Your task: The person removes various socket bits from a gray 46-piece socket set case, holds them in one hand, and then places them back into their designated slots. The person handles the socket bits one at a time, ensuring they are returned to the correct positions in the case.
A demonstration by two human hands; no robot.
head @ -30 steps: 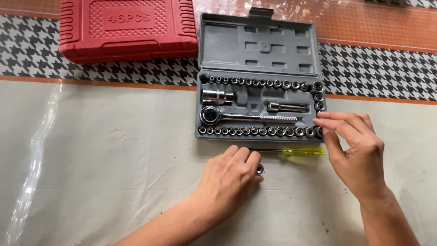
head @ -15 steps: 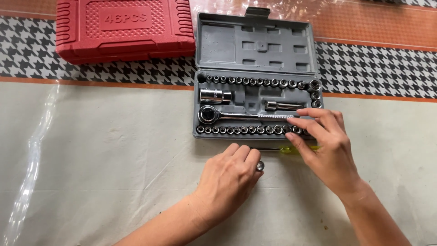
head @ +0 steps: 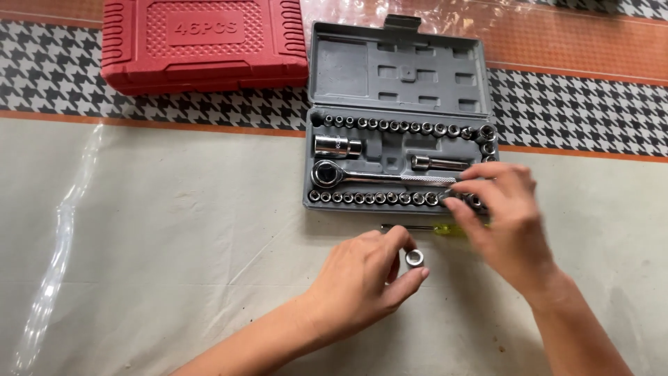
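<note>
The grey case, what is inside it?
Inside the grey case: two rows of sockets, a ratchet, an extension bar. The right hand covers the lower-right sockets.

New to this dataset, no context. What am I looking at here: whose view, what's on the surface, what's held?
No machine: one camera on a person's head looks down at their two bare hands. An open grey socket case holds rows of sockets and a ratchet. A shut red case lies up left. The left hand pinches a loose socket on the pale cloth. The right hand reaches the case's lower socket row, above a yellow-handled screwdriver.
</note>
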